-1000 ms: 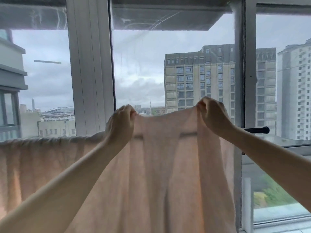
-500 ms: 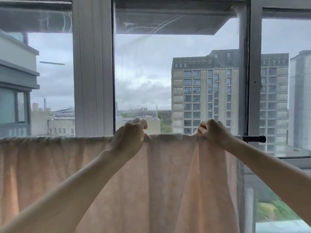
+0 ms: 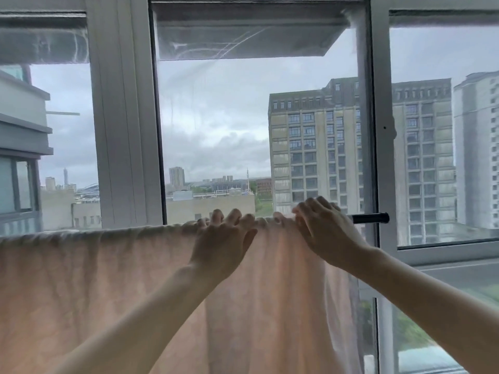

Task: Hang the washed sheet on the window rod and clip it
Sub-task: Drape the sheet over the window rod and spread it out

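Two bare forearms reach up from the bottom edge, one from each side. The left hand (image 3: 222,245) lies spread against the one pale pink sheet (image 3: 81,279), its fingers loose and curled over the top fold, gripping nothing. The right hand (image 3: 325,233) rests just beside it, fingers extended and flat on the same fold, likewise released. The sheet drapes over a single black rod (image 3: 370,218), hanging down on the near side and running off the left edge; only the rod's right end shows bare. Behind stand three glass panes in a pale window frame (image 3: 124,130), with tall buildings (image 3: 318,147) beyond.
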